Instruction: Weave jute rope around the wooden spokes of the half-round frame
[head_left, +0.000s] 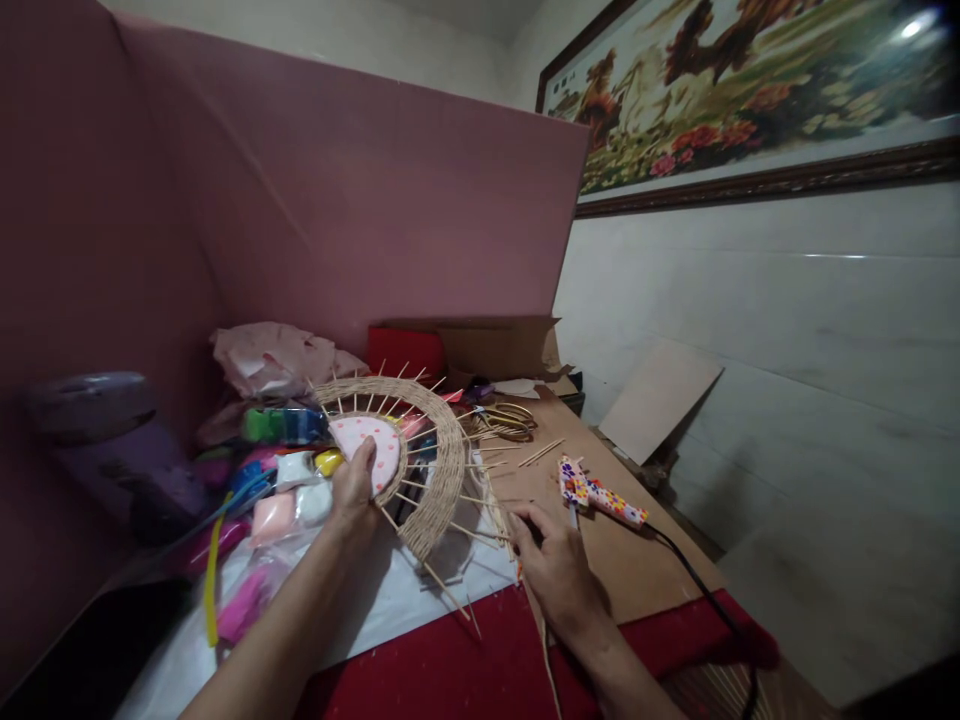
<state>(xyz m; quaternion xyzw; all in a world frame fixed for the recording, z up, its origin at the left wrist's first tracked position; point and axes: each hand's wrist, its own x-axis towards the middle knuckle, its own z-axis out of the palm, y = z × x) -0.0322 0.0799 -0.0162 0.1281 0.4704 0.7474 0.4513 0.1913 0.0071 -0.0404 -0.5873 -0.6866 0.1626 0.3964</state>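
My left hand (355,485) grips a half-round woven fan-like piece (446,440) by its centre, the thumb lying on a white half-disc with pink dots (382,440). Thin wooden sticks radiate from this centre through a wide band of tan twine, and their ends stick out past the band. At the piece's lower right, my right hand (551,555) has its fingers closed on a strand of tan twine (552,668), which hangs below the palm. The fingertips are near the stick ends; whether they touch them I cannot tell.
A flower-patterned glue gun (600,492) with a black cord lies on the brown board (630,570), right of my right hand. Scissors (510,420) and loose sticks (541,452) lie behind. Bagged coloured clay (274,517) crowds the left. A pink panel (375,190) stands behind.
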